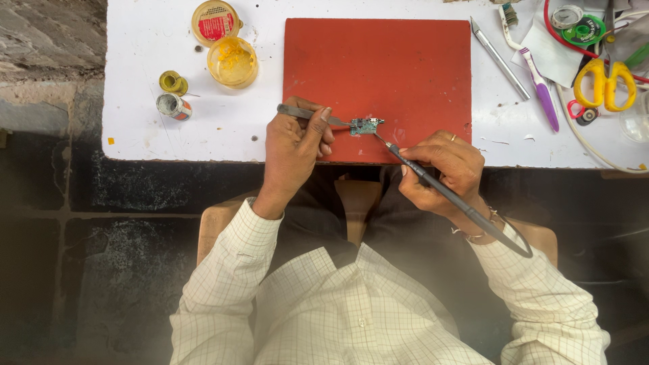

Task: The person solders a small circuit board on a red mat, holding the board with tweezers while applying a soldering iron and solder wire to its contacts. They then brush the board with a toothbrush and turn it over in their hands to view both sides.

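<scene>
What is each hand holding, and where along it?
Left hand pinches tweezers near mid-length, tips on the small circuit board. Right hand holds the soldering iron pen-style, near its front.

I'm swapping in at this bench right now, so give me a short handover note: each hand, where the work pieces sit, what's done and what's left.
Left hand: grip shut on slim metal tweezers, tips pinning the small green circuit board.
Right hand: grip shut on the dark grey pen-shaped soldering iron, tip at the board's lower right edge.
The board lies on the red rectangular mat on the white table. An open yellow paste tin sits at the left.
Done: board pinned, tip placed. Left: the joint itself is too small to judge, so check it.
</scene>
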